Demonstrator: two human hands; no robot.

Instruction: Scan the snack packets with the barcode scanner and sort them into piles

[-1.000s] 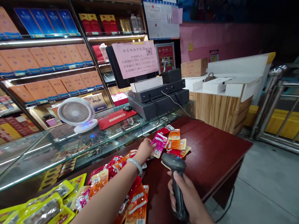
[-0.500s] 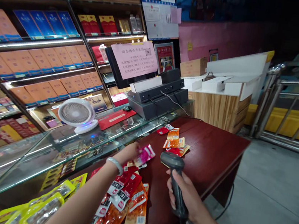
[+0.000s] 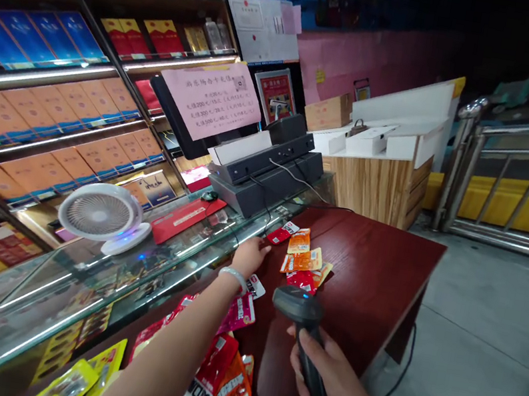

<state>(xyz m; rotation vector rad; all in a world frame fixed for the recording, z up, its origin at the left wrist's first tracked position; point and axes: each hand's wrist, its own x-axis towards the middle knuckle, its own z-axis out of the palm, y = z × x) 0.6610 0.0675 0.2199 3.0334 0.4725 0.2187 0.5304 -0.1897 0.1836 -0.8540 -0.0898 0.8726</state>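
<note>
My right hand (image 3: 324, 370) is wrapped round the handle of a dark barcode scanner (image 3: 297, 305), whose head points left over the table. My left hand (image 3: 252, 255) reaches across the table with nothing visible in it, its fingers partly stretched out just short of a red snack packet (image 3: 283, 232). Beside that lie several orange snack packets (image 3: 303, 260) and another red one. Under and beside my left forearm is a pile of red and orange snack packets (image 3: 210, 368), with a magenta packet (image 3: 240, 313) on its far side. Yellow-edged packets (image 3: 76, 383) show at the lower left.
The dark red table (image 3: 375, 264) adjoins a glass display counter (image 3: 173, 257). A white fan (image 3: 100, 211), a red envelope (image 3: 184, 218) and a monitor with a pink sign (image 3: 213, 98) stand on the glass. Boxed goods fill shelves behind; a metal railing (image 3: 524, 187) is at the right.
The magenta packet has left my left hand and lies by the pile. That hand has moved farther out, toward the far packets. The view has shifted slightly; my right hand still holds the scanner.
</note>
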